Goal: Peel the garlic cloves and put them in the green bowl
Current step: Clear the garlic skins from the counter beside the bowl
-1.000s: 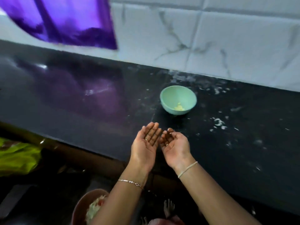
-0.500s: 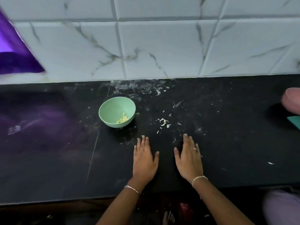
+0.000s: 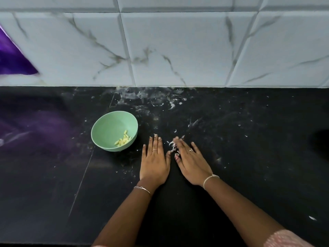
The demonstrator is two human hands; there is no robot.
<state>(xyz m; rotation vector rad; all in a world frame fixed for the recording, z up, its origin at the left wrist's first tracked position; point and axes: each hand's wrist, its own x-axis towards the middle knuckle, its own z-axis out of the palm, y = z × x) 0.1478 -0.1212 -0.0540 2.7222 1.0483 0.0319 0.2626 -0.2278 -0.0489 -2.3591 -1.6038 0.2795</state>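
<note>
Hands: left hand [image 3: 154,161] laid flat, palm down, fingers straight, nothing held; right hand [image 3: 191,161] likewise flat and released, angled toward the left, fingertips set among skin scraps [image 3: 172,146].
Far left: purple cloth [image 3: 12,59] seen against the tiled wall [image 3: 178,47]; not involved.
Green bowl: green bowl [image 3: 110,125] stood upright on the black countertop [image 3: 249,157], just left of the left hand, not touched.
Task thing: peeled cloves [image 3: 123,139] piled inside the bowl, at its near-right side.
Axis: pile stretched diagonally, near-left to far-right; single cloves too small for tips to be told.
Step in hand: peeling judged done or paused. No unpeeled clove is seen on the counter and nothing is being carried.
Loose bits: pale skin flakes scattered between the hands and toward the wall.
Next move: if skins are to be cleared, a flat raking sweep is called for. The flakes look light and are likely to scatter. If more garlic is to be peeled, it must be fetched from out of view.
</note>
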